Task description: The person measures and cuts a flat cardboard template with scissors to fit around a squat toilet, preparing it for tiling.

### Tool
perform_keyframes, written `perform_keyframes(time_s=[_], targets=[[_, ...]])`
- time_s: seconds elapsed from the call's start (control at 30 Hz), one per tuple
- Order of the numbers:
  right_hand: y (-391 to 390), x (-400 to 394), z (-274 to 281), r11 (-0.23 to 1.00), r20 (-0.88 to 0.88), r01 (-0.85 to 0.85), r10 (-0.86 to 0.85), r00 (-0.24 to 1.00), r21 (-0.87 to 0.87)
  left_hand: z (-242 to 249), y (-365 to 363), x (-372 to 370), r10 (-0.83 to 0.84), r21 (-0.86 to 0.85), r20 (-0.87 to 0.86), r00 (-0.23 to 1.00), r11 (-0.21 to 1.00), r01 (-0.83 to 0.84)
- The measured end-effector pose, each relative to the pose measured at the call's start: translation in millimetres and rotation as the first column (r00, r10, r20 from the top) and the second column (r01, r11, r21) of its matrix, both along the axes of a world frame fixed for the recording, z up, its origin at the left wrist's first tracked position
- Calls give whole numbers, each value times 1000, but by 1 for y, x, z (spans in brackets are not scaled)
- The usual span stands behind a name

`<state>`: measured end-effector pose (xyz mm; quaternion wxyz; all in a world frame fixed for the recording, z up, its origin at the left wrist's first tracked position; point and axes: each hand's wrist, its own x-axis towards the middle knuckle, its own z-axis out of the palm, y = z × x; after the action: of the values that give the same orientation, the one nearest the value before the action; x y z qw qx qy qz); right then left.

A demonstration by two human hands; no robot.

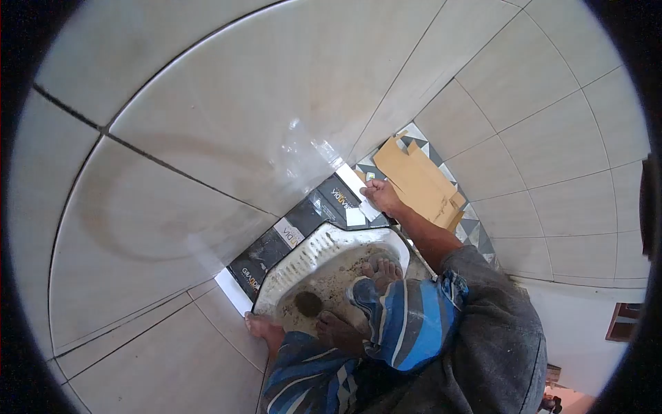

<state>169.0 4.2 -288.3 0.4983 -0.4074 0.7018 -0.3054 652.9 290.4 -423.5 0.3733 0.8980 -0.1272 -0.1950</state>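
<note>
A long dark printed cardboard piece (pixel 276 247) with white ends lies along the wall, beside the rim of a white squat toilet (pixel 331 241). My right hand (pixel 379 196) is closed on its upper right end, by the white flap. At the lower left, my left hand (pixel 261 326) grips the edge near the other white end (pixel 234 294); part of this hand is hidden by my knee. A small white square (pixel 355 217) shows on the cardboard near my right hand.
Brown cardboard (pixel 417 178) lies on patterned floor tiles (pixel 472 224) to the right. Large beige wall tiles (pixel 227 124) rise close in front. My bare feet (pixel 339 334) stand in the dirty toilet pan, beside its dark drain hole (pixel 308 303).
</note>
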Motion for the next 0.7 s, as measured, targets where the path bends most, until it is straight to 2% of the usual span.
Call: perform_keyframes(time_s=[0.07, 0.1, 0.13, 0.17, 0.23, 0.27, 0.3, 0.37, 0.4, 0.43, 0.47, 0.5, 0.53, 0.57, 0.6, 0.63, 0.67, 0.7], targets=[[-1, -3, -3, 1000, -14, -12, 12, 1000, 0, 8, -7, 3, 36, 21, -8, 999, 999, -35], [-1, -4, -7, 1000, -32, -20, 20, 999, -2, 43, -21, -11, 38, 22, -6, 999, 999, -38], [-1, -3, -5, 1000, -30, -22, 22, 999, -2, 103, -44, -38, 185, -10, -220, 958, 981, -192], [0, -1, 0, 1000, -15, -3, 4, 1000, 14, 134, -55, -51, 308, -7, -426, 851, 939, -344], [0, -1, -2, 999, -1, 15, -15, 1000, 28, 89, -37, -31, 276, -10, -402, 873, 952, -306], [0, -3, -10, 1000, -23, -13, 12, 1000, -21, 73, -31, -23, 242, -10, -378, 893, 964, -265], [0, -5, -15, 997, -45, -40, 37, 998, -70, 86, -34, -29, 242, -12, -377, 894, 964, -266], [2, -7, -5, 999, -13, -29, 29, 999, -34, 139, -53, -51, 267, 4, -422, 866, 956, -293], [2, -8, -2, 1000, 17, -21, 21, 1000, 2, 112, -43, -31, 271, 1, -420, 866, 955, -298], [2, -12, -3, 1000, 22, -27, 27, 999, -2, 83, -37, -7, 296, -62, -343, 891, 940, -336], [2, -21, -5, 997, -21, -75, 75, 997, -22, -38, 6, 44, 322, -133, -266, 908, 921, -366], [4, -29, -8, 992, -65, -121, 119, 991, -35, -37, 10, 39, 322, -139, -262, 910, 920, -366], [8, -30, 9, 992, -61, -119, 117, 991, -37, -30, 18, 25, 313, -282, -432, 846, 844, -456], [14, -36, 28, 998, 32, -64, 64, 997, 22, -21, 21, 18, 258, -394, -590, 765, 735, -551], [16, -39, 45, 996, 119, -13, 3, 993, 87, -4, 20, 28, 251, -396, -590, 768, 739, -545], [19, -47, 45, 998, 122, -36, 30, 992, 45, 14, 20, 45, -356, -538, -835, 420, 692, -481], [22, -51, 53, 999, 124, -18, 13, 992, 41, 28, 16, 55, -784, -638, -605, -142, 583, -503], [26, -53, 69, 1000, 166, 0, -1, 986, 7, 33, 11, 47, -782, -638, -603, -158, 591, -493]])
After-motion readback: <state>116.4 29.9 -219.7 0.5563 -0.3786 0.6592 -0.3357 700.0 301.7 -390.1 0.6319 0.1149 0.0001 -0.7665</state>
